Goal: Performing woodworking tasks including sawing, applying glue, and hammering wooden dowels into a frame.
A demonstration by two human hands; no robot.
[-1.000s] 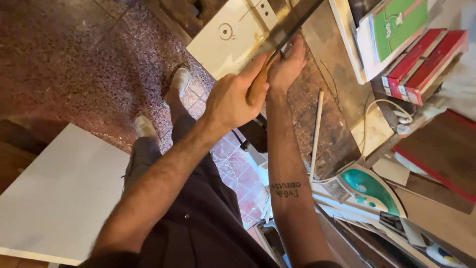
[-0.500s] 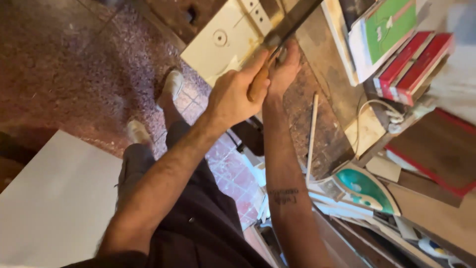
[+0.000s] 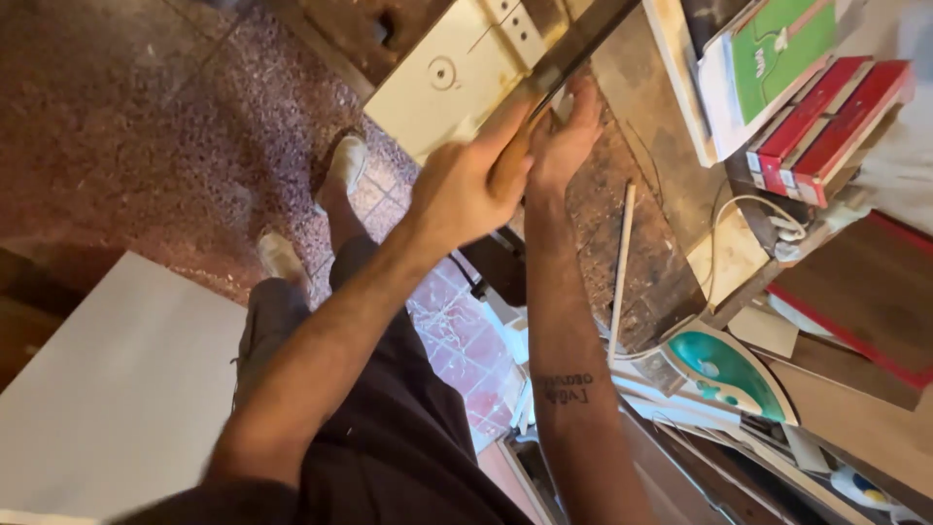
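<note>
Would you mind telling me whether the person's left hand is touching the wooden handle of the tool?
Touching. The head view shows the left hand with its fingers wrapped around the wooden handle, no gap between them; the right hand lies just beside it.

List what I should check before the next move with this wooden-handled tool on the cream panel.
1. Left hand wrapped firmly round the wooden handle: ok.
2. Right hand clear of the dark blade: not ok, its fingers lie stretched out right beside it.
3. Cream panel held fast to the workbench: cannot tell, no clamp shows.
4. Bench free of loose bits: not ok, a thin white rod lies by the right forearm.
5. Clothes iron away from both hands: ok.
</note>
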